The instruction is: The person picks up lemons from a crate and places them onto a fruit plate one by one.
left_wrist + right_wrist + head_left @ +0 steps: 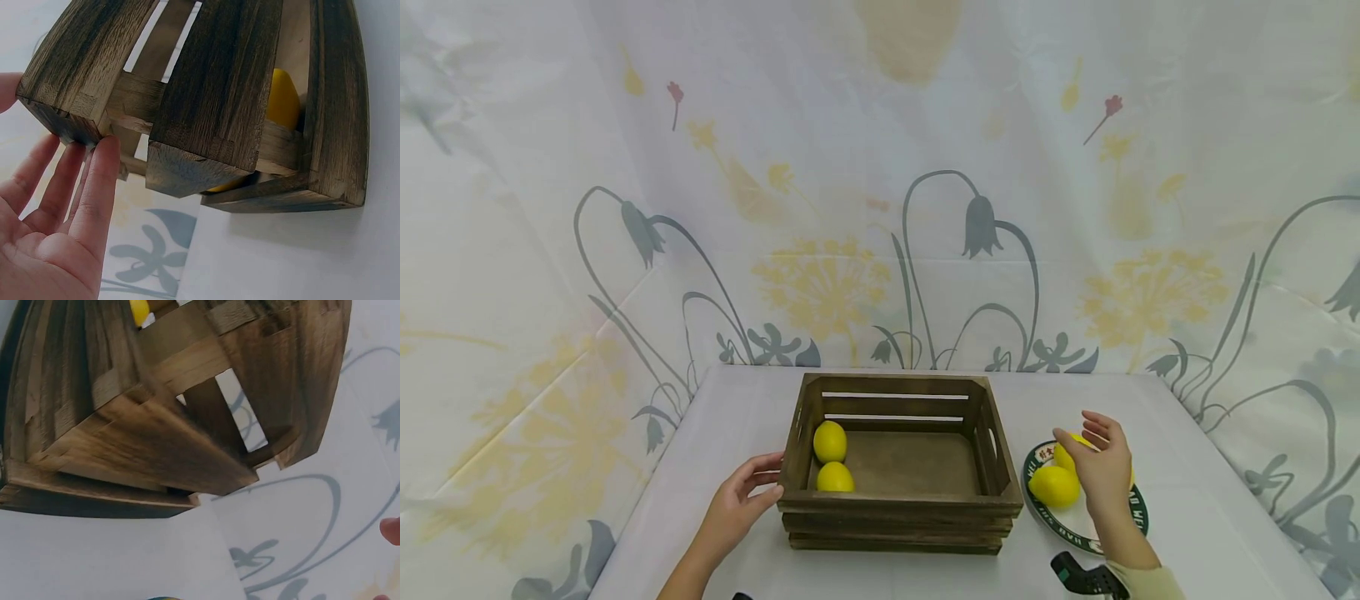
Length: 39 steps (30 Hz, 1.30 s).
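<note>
A dark brown wooden slatted crate [898,525] stands in the middle of the table, two yellow lemons [831,442] lying inside at its left. At the crate's front left corner is my left hand [739,507]. Its nearly straight fingers [100,181] touch the end of the top slat, and the thumb is at the slat's other edge. My right hand [1101,471] hovers over a green-rimmed plate [1138,510], thumb and fingers apart with nothing between them. Lemons [1054,487] lie on that plate, partly hidden behind this hand.
The white-covered table [722,417] reaches back to a hanging cloth [850,167] printed with flowers. A black device [1086,577] is strapped at the right wrist, by a pale sleeve [1146,582]. The plate stands just right of the crate.
</note>
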Each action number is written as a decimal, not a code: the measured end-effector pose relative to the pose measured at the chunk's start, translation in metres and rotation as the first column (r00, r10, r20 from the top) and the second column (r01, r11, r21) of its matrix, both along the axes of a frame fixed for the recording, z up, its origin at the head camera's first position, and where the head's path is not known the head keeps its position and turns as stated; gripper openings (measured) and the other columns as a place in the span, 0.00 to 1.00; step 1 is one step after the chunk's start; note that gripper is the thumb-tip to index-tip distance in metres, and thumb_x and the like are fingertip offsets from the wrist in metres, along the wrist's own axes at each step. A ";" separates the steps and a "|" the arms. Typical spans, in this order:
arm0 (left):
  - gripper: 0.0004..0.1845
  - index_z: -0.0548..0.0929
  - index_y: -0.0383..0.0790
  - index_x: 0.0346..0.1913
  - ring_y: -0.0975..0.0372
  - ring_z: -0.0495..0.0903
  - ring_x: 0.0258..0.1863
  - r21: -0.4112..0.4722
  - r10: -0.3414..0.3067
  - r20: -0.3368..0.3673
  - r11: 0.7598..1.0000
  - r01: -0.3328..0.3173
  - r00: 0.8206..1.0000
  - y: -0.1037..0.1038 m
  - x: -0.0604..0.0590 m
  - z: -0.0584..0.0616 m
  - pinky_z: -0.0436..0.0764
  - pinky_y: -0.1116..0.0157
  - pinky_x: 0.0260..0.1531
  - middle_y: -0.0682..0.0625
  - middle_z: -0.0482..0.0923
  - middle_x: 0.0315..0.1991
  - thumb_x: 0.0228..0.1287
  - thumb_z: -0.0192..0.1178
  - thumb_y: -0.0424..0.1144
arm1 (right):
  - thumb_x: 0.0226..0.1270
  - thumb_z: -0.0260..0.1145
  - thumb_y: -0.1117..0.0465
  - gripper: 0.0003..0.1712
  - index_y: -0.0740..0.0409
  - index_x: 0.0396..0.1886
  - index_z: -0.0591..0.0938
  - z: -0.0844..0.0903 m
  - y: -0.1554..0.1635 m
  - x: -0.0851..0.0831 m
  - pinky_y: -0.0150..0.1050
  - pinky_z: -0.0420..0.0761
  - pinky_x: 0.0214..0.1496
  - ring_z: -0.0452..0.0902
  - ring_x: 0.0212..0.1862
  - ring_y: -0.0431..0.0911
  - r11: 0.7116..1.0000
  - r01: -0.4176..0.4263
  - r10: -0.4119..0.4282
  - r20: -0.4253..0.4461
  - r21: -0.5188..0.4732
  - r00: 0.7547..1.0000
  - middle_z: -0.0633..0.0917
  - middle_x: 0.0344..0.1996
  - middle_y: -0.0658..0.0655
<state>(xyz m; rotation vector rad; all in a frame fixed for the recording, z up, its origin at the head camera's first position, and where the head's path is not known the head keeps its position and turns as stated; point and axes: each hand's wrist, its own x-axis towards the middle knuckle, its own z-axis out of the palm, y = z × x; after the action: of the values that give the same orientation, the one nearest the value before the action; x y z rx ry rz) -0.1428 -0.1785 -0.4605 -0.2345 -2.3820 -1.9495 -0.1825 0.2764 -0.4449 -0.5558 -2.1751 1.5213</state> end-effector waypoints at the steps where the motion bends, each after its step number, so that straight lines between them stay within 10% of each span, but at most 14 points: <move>1: 0.21 0.74 0.32 0.56 0.62 0.74 0.47 0.001 0.001 0.002 1.000 -0.001 1.000 0.000 0.000 0.000 0.77 0.71 0.44 0.42 0.74 0.53 0.59 0.61 0.31 | 0.60 0.67 0.58 0.32 0.62 0.61 0.67 0.005 -0.002 0.001 0.48 0.69 0.57 0.64 0.56 0.55 1.000 -0.003 0.003 0.005 -0.004 1.000 0.69 0.56 0.62; 20: 0.21 0.74 0.33 0.56 0.62 0.74 0.47 0.000 0.004 0.013 1.000 -0.004 1.000 -0.001 0.001 0.000 0.76 0.71 0.44 0.43 0.74 0.53 0.60 0.62 0.32 | 0.59 0.68 0.60 0.29 0.63 0.58 0.69 0.032 -0.018 -0.006 0.22 0.70 0.44 0.67 0.50 0.47 0.998 -0.058 0.054 -0.117 -0.028 0.992 0.72 0.52 0.58; 39: 0.21 0.74 0.33 0.56 0.62 0.74 0.47 0.004 0.000 0.013 1.000 0.000 1.000 0.000 0.000 0.000 0.77 0.71 0.44 0.43 0.74 0.53 0.60 0.61 0.32 | 0.58 0.68 0.66 0.27 0.67 0.55 0.70 0.059 -0.039 -0.024 0.23 0.71 0.44 0.68 0.49 0.47 0.986 -0.164 0.150 -0.237 -0.038 0.960 0.73 0.47 0.57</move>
<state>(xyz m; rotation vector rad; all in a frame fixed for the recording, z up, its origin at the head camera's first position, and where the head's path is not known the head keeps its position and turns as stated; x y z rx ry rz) -0.1430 -0.1788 -0.4604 -0.2218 -2.3856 -1.9621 -0.2061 0.2371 -0.3855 -0.2113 -2.0401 1.6440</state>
